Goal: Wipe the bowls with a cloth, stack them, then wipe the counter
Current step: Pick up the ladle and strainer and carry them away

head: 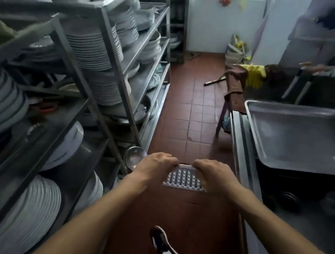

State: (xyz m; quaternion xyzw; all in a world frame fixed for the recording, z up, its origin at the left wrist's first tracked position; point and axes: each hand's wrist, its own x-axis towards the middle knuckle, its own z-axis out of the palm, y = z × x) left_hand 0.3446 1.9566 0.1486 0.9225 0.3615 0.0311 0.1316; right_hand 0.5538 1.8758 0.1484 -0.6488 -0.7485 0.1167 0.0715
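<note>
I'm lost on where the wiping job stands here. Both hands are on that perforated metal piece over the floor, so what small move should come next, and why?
Probably set the perforated metal piece down on the counter to the right. Left hand and right hand both grip it, so neither can take a cloth.
</note>
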